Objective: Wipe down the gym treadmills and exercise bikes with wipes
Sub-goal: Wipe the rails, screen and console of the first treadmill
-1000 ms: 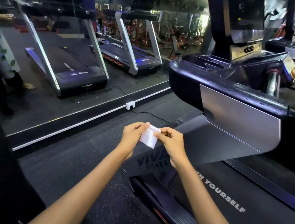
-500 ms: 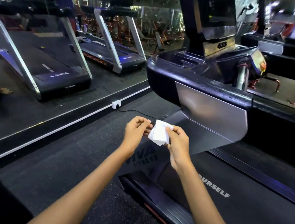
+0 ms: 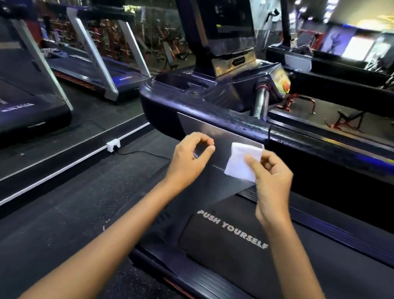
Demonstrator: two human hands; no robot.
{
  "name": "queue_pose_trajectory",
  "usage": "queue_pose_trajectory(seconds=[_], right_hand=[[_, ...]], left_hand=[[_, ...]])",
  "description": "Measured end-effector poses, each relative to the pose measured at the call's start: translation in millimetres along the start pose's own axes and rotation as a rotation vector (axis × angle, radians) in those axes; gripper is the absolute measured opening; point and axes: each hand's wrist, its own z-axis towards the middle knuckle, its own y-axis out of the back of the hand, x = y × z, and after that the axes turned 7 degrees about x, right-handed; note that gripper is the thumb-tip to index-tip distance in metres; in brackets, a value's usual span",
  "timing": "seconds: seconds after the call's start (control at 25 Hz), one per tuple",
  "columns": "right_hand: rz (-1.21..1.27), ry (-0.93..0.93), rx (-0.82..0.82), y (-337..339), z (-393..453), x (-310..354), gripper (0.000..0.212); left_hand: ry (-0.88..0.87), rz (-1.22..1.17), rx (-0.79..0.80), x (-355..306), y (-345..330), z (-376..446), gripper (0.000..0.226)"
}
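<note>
As seen from the head camera, two bare arms are stretched forward over the front end of a black treadmill. A small folded white wipe is pinched at its right edge between the thumb and fingers of the right hand and is held in the air in front of the silver side panel under the treadmill's handrail. Whether the wipe touches the panel cannot be told. Just beside it, the left hand is raised with its fingers curled and thumb and forefinger nearly meeting; nothing is held in it.

Judged from this view, the wiping has hardly begun: the wipe looks clean and still folded, and no wet streaks can be made out on the panel, the handrail, the console screen or the belt marked "PUSH YOURSELF". Further treadmills are seen to the left, apparently mirrored in a wall mirror, and more machines stand blurred at the far right. No exercise bikes can be picked out.

Open room is left between the hands and the panel. The rounded handrail edge runs just above the wipe, and the deck's side rail lies below the arms. A cable and white socket lie on the floor at the left, well apart from the hands.
</note>
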Motion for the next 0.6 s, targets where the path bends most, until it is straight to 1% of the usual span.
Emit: queue_pose_trajectory(seconds=[0.08,0.16,0.24,0.28,0.32,0.36,0.4,0.44,0.52,0.6], right_hand=[[-0.079,0.117,-0.098,17.1,7.0,15.4,0.024],[-0.215,0.259,-0.253,33.0,16.4,32.7,0.025],[-0.451,0.468,-0.422,47.8,31.1,48.6,0.016],[-0.626,0.586,-0.465,53.7,40.2,54.0,0.014],[-0.809,0.684,-0.449,57.1,49.7,55.3,0.016],[-0.971,0.741,-0.379,57.2,57.3,53.0,0.018],[-1.108,0.749,-0.279,54.7,62.1,47.1,0.019],[-1.219,0.726,-0.172,51.1,62.9,38.0,0.019],[-1.406,0.636,-0.047,50.1,56.8,18.2,0.023],[-1.489,0.436,-0.002,50.8,49.7,10.7,0.043]], left_hand=[[-0.144,0.040,0.022,-7.5,-10.8,14.9,0.010],[-0.270,0.077,0.058,-16.3,-23.4,31.2,0.014],[-0.347,0.111,0.103,-25.7,-36.8,47.3,0.019],[-0.365,0.142,0.117,-29.2,-43.7,54.2,0.024],[-0.370,0.190,0.122,-31.0,-49.6,59.9,0.030],[-0.360,0.242,0.123,-30.8,-55.2,64.5,0.035],[-0.346,0.301,0.119,-29.1,-60.3,68.3,0.040],[-0.345,0.377,0.104,-25.7,-64.1,69.8,0.042],[-0.404,0.512,0.057,-16.1,-71.2,69.2,0.045],[-0.464,0.542,0.003,-7.8,-74.5,68.0,0.046]])
